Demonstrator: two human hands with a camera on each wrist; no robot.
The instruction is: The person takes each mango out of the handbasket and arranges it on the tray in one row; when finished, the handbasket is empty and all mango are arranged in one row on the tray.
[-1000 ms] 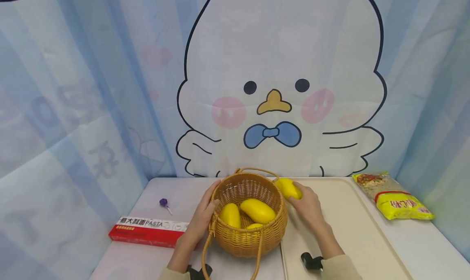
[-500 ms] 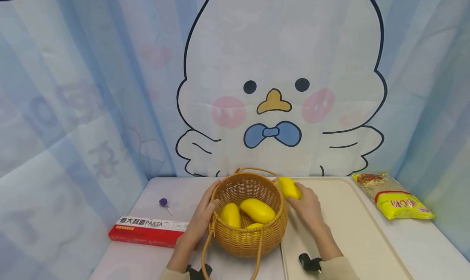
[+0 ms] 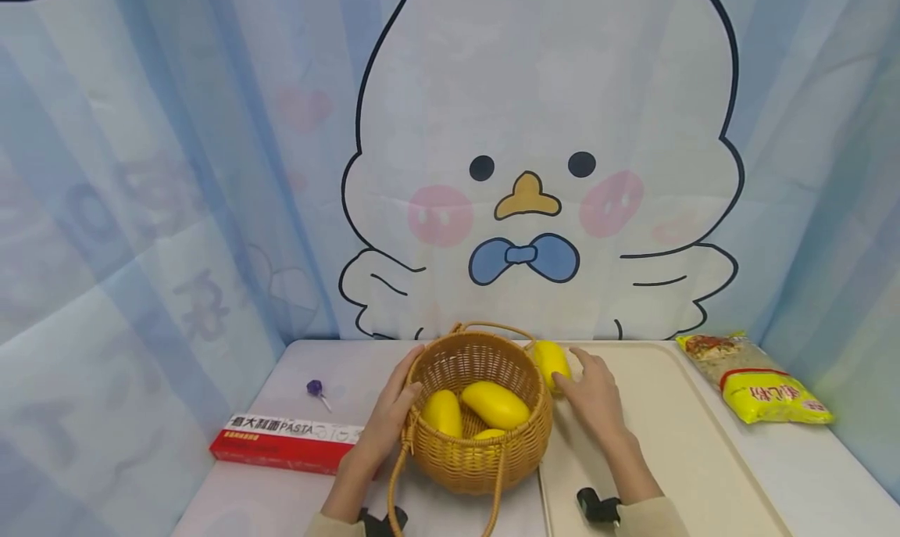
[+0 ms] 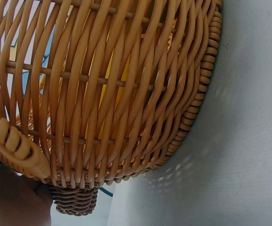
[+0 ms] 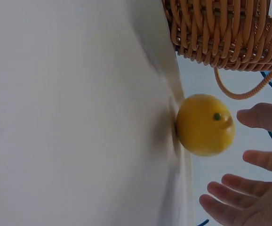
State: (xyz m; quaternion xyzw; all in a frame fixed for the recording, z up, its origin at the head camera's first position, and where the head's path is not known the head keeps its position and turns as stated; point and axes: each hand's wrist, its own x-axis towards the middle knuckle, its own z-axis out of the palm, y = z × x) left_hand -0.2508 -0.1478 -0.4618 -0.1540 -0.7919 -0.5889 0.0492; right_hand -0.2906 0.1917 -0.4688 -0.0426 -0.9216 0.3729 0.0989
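Observation:
A round wicker basket [image 3: 478, 463] stands on the table with three yellow mangoes inside, one of them a mango [image 3: 495, 404] lying across the middle. My left hand [image 3: 385, 416] holds the basket by its left side, thumb at the rim; the left wrist view shows mostly the basket's weave [image 4: 103, 89]. Beyond the basket's right side, a further mango [image 3: 551, 363] rests on the beige tray [image 3: 675, 435]. Beside that mango is my right hand [image 3: 596, 392], its fingers spread. The right wrist view shows a gap between thumb and mango [image 5: 204, 125].
Left of the basket lies a red and white pasta box [image 3: 288, 445], with a purple lollipop [image 3: 315, 388] behind it. A yellow food packet [image 3: 762, 384] lies at the far right, by the tray's edge. A printed curtain [image 3: 520, 130] hangs behind the table.
My right hand has let go of the mango on the tray, and its fingers have spread away to the right. My left hand and the basket have stayed in place.

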